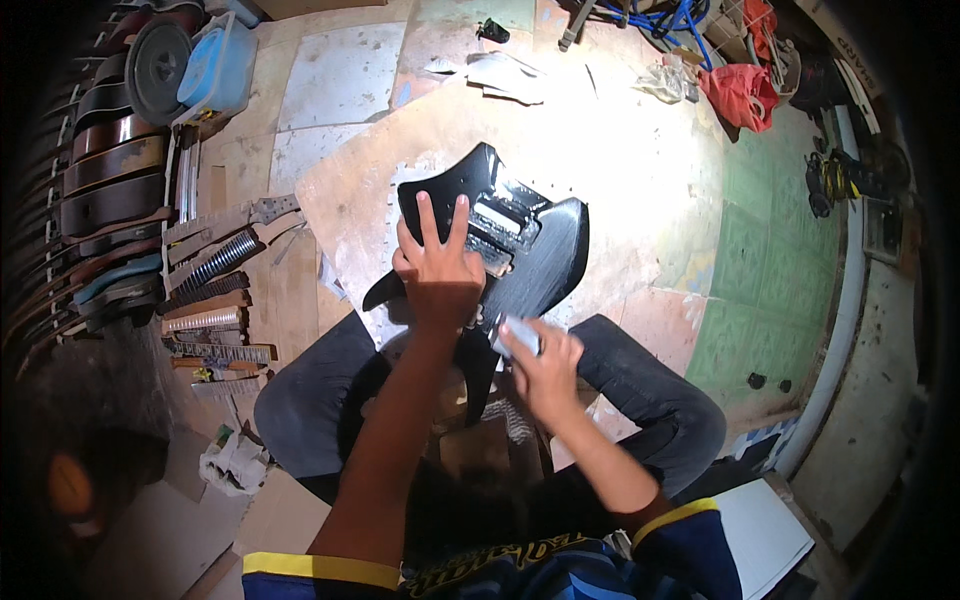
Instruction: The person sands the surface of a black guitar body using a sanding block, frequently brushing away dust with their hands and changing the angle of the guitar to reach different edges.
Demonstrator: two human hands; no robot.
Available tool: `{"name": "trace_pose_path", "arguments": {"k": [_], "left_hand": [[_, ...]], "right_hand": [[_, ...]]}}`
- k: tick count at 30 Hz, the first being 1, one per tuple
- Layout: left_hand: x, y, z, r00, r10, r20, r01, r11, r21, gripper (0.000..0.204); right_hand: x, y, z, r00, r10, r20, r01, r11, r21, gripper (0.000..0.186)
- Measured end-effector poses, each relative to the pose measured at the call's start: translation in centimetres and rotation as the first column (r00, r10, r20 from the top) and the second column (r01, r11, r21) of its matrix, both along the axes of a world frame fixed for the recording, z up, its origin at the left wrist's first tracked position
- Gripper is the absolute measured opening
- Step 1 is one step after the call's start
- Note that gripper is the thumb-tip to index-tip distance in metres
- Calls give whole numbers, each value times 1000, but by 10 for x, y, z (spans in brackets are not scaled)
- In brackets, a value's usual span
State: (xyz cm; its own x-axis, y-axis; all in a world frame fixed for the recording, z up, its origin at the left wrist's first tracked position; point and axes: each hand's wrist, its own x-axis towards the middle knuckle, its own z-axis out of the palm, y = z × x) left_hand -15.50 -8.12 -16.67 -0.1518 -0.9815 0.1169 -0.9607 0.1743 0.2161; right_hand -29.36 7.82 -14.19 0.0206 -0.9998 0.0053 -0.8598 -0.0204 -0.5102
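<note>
In the head view, the black, horned, streak-surfaced guitar body (555, 255) lies at my twelve o'clock, long axis roughly one-to-seven. My left hand (440, 275), nearer its middle, rests spread on it; my right hand (548, 372) grips a pale-grey, blurred block (510, 338) near its six-o'clock edge.

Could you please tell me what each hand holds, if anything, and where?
The right hand holds a grey block, seemingly by its right side, though blurred. The left hand lies spread on the black guitar body, not visibly gripping.
</note>
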Motion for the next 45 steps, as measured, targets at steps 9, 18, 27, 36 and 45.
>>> {"name": "trace_pose_path", "arguments": {"k": [9, 18, 27, 36, 45], "left_hand": [[-1, -9, 2, 1000, -1, 4, 1, 999, -40, 70], [-1, -4, 3, 1000, -11, -18, 11, 1000, 2, 70], [-1, -7, -1, 999, 5, -50, -4, 1000, 19, 73], [3, -4, -2, 1000, 10, 3, -10, 1000, -12, 72], [-1, -3, -1, 999, 13, -35, -13, 1000, 23, 73]], "right_hand": [[0, -12, -22, 980, -128, -153, 118, 990, -73, 56], [-55, -120, -11, 934, -356, -8, 345, 910, -229, 44], [-75, -143, -4, 961, -259, -96, 241, 956, -165, 43], [-22, -52, -3, 993, 47, -105, -54, 997, -61, 53], [30, 5, 1, 999, 29, 35, -32, 995, 94, 46]]}}
